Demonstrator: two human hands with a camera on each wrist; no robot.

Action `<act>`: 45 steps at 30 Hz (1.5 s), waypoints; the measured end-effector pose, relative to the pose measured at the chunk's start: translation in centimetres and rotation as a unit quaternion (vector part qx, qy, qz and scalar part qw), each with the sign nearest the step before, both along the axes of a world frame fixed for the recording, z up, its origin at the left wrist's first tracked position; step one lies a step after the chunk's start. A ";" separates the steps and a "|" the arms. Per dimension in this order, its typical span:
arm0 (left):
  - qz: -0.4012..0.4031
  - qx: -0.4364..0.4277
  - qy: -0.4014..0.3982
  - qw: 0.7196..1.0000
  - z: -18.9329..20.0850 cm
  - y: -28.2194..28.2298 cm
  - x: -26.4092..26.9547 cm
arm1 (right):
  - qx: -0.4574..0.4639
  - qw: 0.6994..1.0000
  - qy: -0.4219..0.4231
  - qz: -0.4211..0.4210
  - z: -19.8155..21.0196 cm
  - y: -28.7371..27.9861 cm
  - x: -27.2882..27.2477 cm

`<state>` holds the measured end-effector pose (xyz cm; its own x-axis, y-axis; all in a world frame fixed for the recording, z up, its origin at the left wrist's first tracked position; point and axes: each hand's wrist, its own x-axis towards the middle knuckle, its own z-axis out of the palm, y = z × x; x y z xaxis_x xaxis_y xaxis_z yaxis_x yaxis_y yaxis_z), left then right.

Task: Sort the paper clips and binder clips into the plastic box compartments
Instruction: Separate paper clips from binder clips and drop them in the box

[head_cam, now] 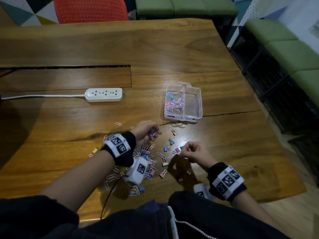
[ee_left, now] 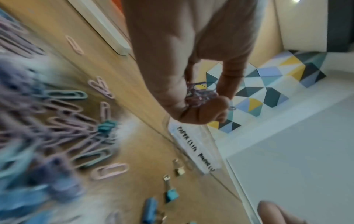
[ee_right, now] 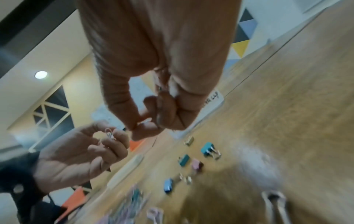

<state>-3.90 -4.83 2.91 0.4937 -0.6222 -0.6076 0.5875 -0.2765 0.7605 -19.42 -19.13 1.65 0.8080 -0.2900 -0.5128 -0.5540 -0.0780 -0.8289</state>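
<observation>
Left hand [head_cam: 146,131] raised just above the wooden table [head_cam: 69,118], fingers curled round a small bunch of paper clips [ee_left: 201,95] — pink and purple, clamped between thumb and fingertips in the left wrist view. Right hand [head_cam: 194,153] to the right and nearer, fingers curled in, thumb meeting forefinger; possibly something thin pinched there, but too blurred in the right wrist view — cannot tell whether anything is held.

Clear plastic box [head_cam: 200,107] on the table, far-right of both hands, lid off, two compartments side by side. Left compartment: heap of sorted clips [head_cam: 173,103], pink, blue, one green. Right compartment: nothing visible in it. Handwritten labels on the near wall, left one reading roughly "PAPER CLIP".

Loose pile of clips [head_cam: 143,152] spread under and near the left wrist, mostly pink and blue, with a stray pink clip [head_cam: 118,124] off to the far left. Binder clips scattered between the hands and near side: yellow binder clip [head_cam: 174,132] nearest the box, blue binder clip [head_cam: 166,149], pink binder clip [head_cam: 162,174], more at the pile's edges.

White power strip [head_cam: 104,94] further left on the table, cord running off left. Orange chair [head_cam: 91,9] at the far edge.
</observation>
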 end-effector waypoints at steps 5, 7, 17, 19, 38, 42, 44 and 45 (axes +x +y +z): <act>0.008 0.008 0.040 0.999 2.5 -4.4 2.3 | 0.088 0.993 -0.054 -0.060 2.0 -2.5 1.6; 0.047 -0.006 0.068 0.997 3.2 -6.5 3.1 | 0.064 0.994 -0.051 -0.079 2.7 -3.3 2.7; 0.070 -0.073 0.111 0.989 3.1 -10.7 5.3 | -0.060 0.996 0.005 -0.071 4.6 -5.8 11.1; 0.064 -0.070 0.088 0.992 2.8 -10.2 5.5 | -0.051 0.995 -0.001 -0.081 4.6 -5.6 12.9; -0.418 0.254 -0.507 0.710 -3.2 1.4 -3.7 | -0.288 0.940 0.016 0.184 -4.5 2.8 3.0; -0.438 0.253 -0.550 0.665 -4.0 1.0 -5.6 | -0.351 0.930 -0.010 0.108 -3.7 2.0 2.2; -0.425 0.248 -0.556 0.669 -4.2 1.1 -6.0 | -0.352 0.931 -0.015 0.095 -3.3 2.4 1.4; -0.422 0.246 -0.560 0.669 -4.2 1.1 -6.1 | -0.347 0.932 -0.008 0.106 -3.3 2.9 1.1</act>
